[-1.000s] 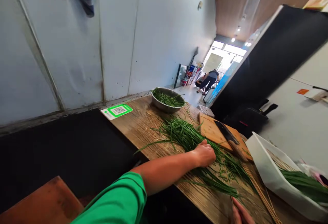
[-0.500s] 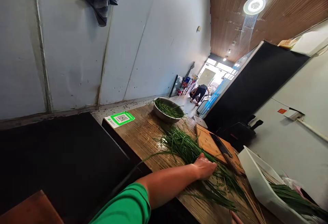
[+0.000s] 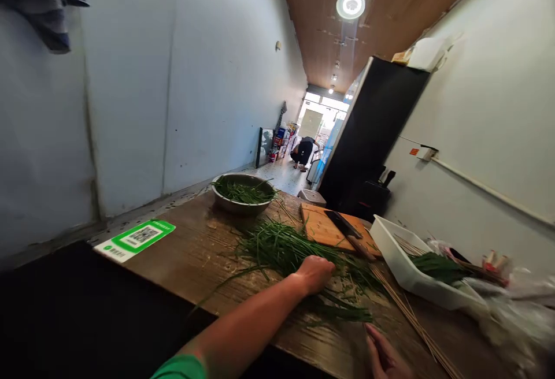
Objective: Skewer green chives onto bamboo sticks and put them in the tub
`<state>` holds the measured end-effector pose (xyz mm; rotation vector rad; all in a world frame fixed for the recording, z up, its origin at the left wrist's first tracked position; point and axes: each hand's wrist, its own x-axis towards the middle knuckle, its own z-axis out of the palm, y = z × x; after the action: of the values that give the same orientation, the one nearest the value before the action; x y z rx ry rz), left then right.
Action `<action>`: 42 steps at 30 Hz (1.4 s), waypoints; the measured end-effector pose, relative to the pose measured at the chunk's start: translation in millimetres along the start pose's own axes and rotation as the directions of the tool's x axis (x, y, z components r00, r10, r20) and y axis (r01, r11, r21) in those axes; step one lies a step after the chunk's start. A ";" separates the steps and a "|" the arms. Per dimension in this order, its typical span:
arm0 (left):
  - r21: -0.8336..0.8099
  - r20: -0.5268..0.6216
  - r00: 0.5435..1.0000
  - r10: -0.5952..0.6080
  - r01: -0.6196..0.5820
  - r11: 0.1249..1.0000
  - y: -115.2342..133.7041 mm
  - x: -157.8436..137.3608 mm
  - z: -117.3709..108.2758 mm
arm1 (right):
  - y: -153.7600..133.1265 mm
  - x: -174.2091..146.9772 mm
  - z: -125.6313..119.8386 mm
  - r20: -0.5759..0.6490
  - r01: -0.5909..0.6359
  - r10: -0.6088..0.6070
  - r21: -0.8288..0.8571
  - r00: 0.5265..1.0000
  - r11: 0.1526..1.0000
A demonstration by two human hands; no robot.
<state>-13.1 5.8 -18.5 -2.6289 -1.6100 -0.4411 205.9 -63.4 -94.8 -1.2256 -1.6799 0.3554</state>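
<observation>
A loose heap of garlic chives (image 3: 277, 246) lies across the wooden table. My left hand (image 3: 315, 275) rests at the heap's near right side, its fingers curled closed around some of the chives. A smaller bunch of chives (image 3: 342, 311) lies just below that hand. At the bottom edge my right hand (image 3: 384, 353) is partly in view, thumb and fingers pinched together close to the ends of this bunch. Whatever sits in that pinch is too small to name. Thin bamboo skewers (image 3: 416, 322) lie to the right of both hands.
A metal bowl (image 3: 217, 195) of chives stands at the table's far end. A knife (image 3: 342, 224) lies on the cutting board (image 3: 314, 226), beside a white bin (image 3: 392, 257) with chives and skewers. A QR-code card (image 3: 143, 237) lies left. Someone (image 3: 306, 149) bends over far back.
My view has swung right and levelled, so the table and wall appear shifted left. More of my right hand shows. My left hand keeps its place on the chives.
</observation>
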 end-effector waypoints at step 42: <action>-0.148 -0.090 0.984 -0.157 0.143 0.979 2.0 0.9 -18.6 | -34.6 3.0 -10.1 -0.040 0.060 -0.060 -0.006 0.997 0.998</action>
<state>-15.1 2.5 -0.1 -2.5418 -1.8151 -0.7078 195.0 -79.3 -64.1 -1.1754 -1.6797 0.2886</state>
